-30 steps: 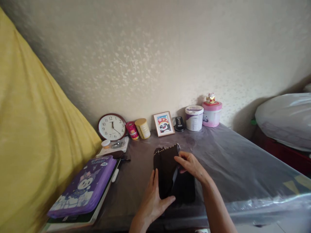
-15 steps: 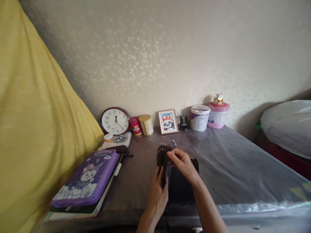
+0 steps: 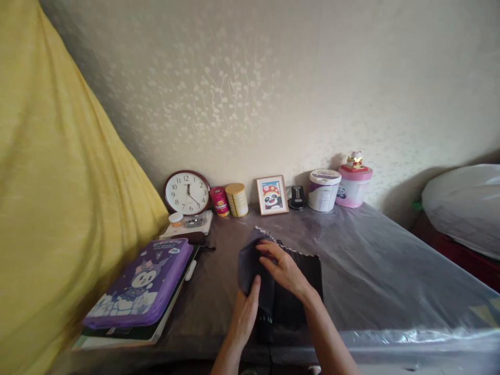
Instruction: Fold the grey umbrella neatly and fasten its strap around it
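Observation:
A dark bag-like pouch with a pale zigzag top edge [image 3: 300, 265] lies on the plastic-covered table [image 3: 371, 260]. My left hand [image 3: 247, 310] grips its near left side, thumb up against the material. My right hand [image 3: 282, 266] lies on top of it, its fingers curled on a greyish flap [image 3: 250, 258] that is folded over to the left. Both hands are closed on the pouch.
A purple cartoon case [image 3: 142, 284] rests on books at the left, beside a yellow curtain [image 3: 50, 208]. Along the wall stand a clock [image 3: 187, 192], two small tins [image 3: 229, 200], a framed panda picture [image 3: 272, 195], a white tub [image 3: 322, 189] and a pink tub [image 3: 353, 185]. A wrapped bundle [image 3: 463, 208] sits right.
The pouch was held up with its brown side showing, then folded narrow; now its flap is spread flatter to the left under my right hand. The view shifted slightly.

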`<state>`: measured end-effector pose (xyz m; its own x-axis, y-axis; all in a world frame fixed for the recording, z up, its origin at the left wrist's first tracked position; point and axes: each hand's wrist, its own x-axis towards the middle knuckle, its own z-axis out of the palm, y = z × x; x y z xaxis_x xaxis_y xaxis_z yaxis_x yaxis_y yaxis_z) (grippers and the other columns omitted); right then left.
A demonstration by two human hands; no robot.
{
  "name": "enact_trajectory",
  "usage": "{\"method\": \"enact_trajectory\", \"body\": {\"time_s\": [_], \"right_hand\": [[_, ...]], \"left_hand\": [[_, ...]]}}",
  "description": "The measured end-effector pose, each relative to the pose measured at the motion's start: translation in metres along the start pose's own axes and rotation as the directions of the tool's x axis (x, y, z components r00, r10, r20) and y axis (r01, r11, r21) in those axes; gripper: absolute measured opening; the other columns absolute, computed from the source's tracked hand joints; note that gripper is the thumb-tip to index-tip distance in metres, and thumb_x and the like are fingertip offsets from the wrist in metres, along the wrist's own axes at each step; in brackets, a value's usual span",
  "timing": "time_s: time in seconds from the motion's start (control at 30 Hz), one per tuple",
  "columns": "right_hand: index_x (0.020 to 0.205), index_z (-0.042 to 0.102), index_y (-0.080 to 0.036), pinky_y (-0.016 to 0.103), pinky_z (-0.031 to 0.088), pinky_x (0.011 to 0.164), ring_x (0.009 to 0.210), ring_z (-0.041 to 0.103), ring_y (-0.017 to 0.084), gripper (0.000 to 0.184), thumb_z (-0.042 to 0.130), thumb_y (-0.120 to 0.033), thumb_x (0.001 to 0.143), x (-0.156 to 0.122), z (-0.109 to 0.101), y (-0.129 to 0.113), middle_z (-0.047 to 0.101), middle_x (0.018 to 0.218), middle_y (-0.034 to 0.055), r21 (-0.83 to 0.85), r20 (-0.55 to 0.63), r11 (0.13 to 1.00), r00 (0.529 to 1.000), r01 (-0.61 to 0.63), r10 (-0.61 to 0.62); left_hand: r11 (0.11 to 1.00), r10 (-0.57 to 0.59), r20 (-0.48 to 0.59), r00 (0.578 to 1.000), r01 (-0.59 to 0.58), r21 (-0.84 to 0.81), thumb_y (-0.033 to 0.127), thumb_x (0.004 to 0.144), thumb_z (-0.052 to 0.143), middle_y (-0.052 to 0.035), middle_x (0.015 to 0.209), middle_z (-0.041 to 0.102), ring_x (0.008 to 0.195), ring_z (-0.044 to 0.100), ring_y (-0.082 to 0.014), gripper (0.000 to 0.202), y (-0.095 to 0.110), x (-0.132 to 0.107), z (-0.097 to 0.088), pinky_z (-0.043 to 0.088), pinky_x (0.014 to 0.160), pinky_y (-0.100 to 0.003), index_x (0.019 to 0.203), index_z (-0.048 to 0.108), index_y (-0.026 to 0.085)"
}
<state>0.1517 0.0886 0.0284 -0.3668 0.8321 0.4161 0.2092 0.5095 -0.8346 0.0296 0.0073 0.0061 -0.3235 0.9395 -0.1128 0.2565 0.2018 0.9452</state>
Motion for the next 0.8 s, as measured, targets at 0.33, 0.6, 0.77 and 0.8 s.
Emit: {"method": "enact_trajectory", "body": {"time_s": [0.33, 0.6, 0.77, 0.8], "right_hand": [[0.104, 0.061, -0.019, 0.041, 0.041, 0.097, 0.106, 0.056, 0.023, 0.028, 0.049, -0.016, 0.079, 0.0, -0.001, 0.044, 0.062, 0.11, 0.0105, -0.301, -0.122, 0.953, 0.993, -0.038, 0.001], [0.101, 0.064, -0.019, 0.034, 0.045, 0.085, 0.091, 0.063, 0.021, 0.025, 0.048, -0.023, 0.082, -0.004, -0.032, 0.034, 0.068, 0.1, 0.0084, -0.318, -0.107, 0.926, 0.978, -0.203, 0.178], [0.097, 0.065, -0.017, 0.033, 0.042, 0.082, 0.096, 0.062, 0.025, 0.027, 0.043, -0.025, 0.084, -0.016, -0.079, 0.035, 0.068, 0.099, 0.0119, -0.564, -0.324, 0.64, 0.853, -0.522, 0.41], [0.097, 0.065, -0.016, 0.034, 0.042, 0.081, 0.097, 0.062, 0.026, 0.028, 0.042, -0.026, 0.084, -0.018, -0.084, 0.035, 0.068, 0.1, 0.0127, -0.596, -0.34, 0.574, 0.824, -0.561, 0.453]], "left_hand": [[0.988, -0.155, 0.051, 0.987, 0.155, 0.011, 0.048, 0.086, 0.04, -0.0095, 0.123, 0.06, 0.125, 0.044, -0.0252, 0.051, -0.01, 0.008, -0.003, 0.032, 0.108, -0.037, 0.12, 0.058, 0.015], [0.986, -0.162, -0.007, 0.987, 0.162, -0.033, 0.047, 0.082, 0.049, -0.0124, 0.113, 0.066, 0.119, 0.051, -0.0263, 0.045, -0.001, 0.005, -0.013, 0.032, 0.107, -0.038, 0.103, 0.066, 0.011], [0.976, -0.146, -0.011, 0.989, 0.142, -0.163, 0.047, 0.073, 0.063, -0.013, 0.109, 0.068, 0.114, 0.055, -0.0285, 0.048, -0.007, 0.008, -0.021, 0.038, 0.102, -0.039, 0.105, 0.066, 0.012], [0.97, -0.129, 0.005, 0.992, 0.128, -0.208, 0.047, 0.071, 0.065, -0.0125, 0.106, 0.069, 0.113, 0.056, -0.0288, 0.048, -0.009, 0.009, -0.021, 0.039, 0.102, -0.039, 0.105, 0.066, 0.012]]}}
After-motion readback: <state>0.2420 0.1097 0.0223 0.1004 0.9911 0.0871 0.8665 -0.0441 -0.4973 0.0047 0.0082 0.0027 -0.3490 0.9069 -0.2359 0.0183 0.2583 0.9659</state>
